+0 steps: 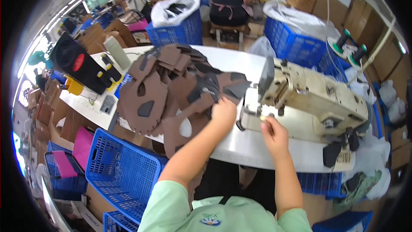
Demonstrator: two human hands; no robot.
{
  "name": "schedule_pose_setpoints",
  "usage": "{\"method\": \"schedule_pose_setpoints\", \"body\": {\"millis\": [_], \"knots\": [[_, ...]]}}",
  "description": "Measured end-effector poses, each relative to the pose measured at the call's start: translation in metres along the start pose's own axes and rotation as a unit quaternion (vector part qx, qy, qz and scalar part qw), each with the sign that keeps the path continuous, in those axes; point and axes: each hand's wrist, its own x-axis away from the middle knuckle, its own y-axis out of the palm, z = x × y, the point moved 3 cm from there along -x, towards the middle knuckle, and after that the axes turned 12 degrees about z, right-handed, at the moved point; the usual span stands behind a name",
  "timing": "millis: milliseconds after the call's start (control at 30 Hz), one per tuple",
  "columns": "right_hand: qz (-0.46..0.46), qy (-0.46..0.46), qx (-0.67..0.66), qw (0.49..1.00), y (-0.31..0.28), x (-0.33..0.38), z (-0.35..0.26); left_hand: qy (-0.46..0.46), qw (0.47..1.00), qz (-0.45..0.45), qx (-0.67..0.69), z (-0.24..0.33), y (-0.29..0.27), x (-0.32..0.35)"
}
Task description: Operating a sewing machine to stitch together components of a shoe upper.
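My left hand (224, 114) was at the right side of a heap of brown cut panels (148, 92), its fingers bent over the end of a brown strip (199, 105); I could not tell whether they gripped it or only rested there. My right hand (275, 135) was just in front of the needle area of the cream industrial sewing machine (315, 96), thumb and forefinger drawn together. Something small and pale showed at those fingertips, too small to make out, so I could not say whether I was pinching it.

The panels overlapped across the middle and left of the white counter (249, 152), from its far edge to its near edge, where one with an oval hole lay. Some had notched rims, and dark grey pieces (234, 88) lay among them, nearest the machine. The machine stood along the counter's right part, its needle end toward the heap. A dark pad (331, 154) lay by the near right corner.

Toward the far left corner stood a black container (77, 62) with a red oval patch, beside black-and-yellow thread spools (112, 72). Below the near edge, on the left, a blue plastic crate (122, 163) sat tilted. Beyond the far edge, a person in pink apron straps (227, 0) sat facing away.
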Motion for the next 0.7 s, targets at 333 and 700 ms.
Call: {"method": "schedule_pose_setpoints", "body": {"millis": [333,700], "knots": [[-0.113,0.029,0.210,0.971,0.068,-0.014,0.045,0.018,0.981,0.184,0.055,-0.012,0.022,0.015],[-0.147,0.050,0.346,0.925,0.102,-0.034,0.028,-0.007,0.972,0.214,0.096,-0.015,0.021,0.019]]}}
